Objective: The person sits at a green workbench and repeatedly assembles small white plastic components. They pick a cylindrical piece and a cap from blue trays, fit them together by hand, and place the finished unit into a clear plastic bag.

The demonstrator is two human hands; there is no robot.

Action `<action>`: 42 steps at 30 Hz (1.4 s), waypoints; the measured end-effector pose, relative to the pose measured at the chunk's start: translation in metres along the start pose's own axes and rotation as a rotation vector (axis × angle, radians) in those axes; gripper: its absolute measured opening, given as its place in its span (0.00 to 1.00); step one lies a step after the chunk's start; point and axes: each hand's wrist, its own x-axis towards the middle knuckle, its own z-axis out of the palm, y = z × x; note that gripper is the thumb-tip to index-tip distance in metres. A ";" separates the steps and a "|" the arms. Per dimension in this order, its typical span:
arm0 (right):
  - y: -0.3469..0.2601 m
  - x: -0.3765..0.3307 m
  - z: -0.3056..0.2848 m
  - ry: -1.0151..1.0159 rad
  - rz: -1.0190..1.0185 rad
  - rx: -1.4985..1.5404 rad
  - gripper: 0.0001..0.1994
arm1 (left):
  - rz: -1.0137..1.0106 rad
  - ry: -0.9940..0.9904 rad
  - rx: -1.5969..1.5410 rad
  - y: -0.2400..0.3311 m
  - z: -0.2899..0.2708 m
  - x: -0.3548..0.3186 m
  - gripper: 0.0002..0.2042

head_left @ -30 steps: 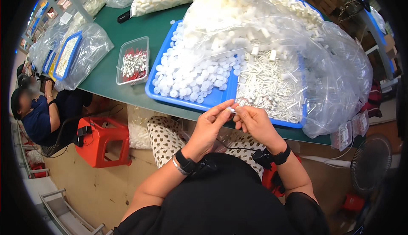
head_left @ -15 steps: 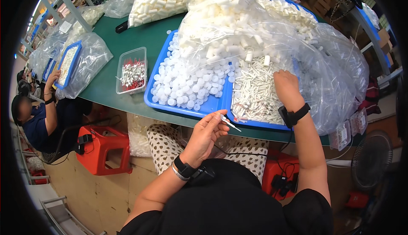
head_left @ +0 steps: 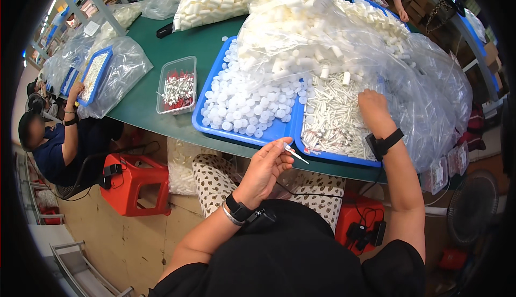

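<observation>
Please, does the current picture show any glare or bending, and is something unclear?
Head view: bright streaks cross the clear bag at right; same view: the table's near edge bends; same view: the thin stick in the left hand is too small for fine detail.

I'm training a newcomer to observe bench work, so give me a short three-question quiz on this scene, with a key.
1. Which hand holds a thin white stick-shaped piece?
2. True or false: the clear rectangular plastic box stands left of the translucent white round discs.
3. The right hand is nearest: A, the discs; B, the pile of slim white sticks; C, the box.

Key: 1. The left hand. 2. True. 3. B.
</observation>
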 end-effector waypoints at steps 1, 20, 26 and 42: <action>0.001 0.001 -0.006 0.019 -0.014 0.010 0.04 | 0.002 0.002 0.001 0.001 0.000 0.000 0.19; -0.136 -0.069 -0.087 -0.419 0.144 1.799 0.09 | 0.320 -0.204 0.545 -0.005 0.003 -0.011 0.16; -0.136 -0.079 -0.074 -0.616 0.250 2.101 0.12 | 0.389 -0.212 0.603 -0.004 0.002 -0.021 0.15; -0.144 -0.081 -0.093 -0.629 0.250 2.051 0.05 | 0.030 -0.092 0.294 -0.007 -0.001 -0.023 0.14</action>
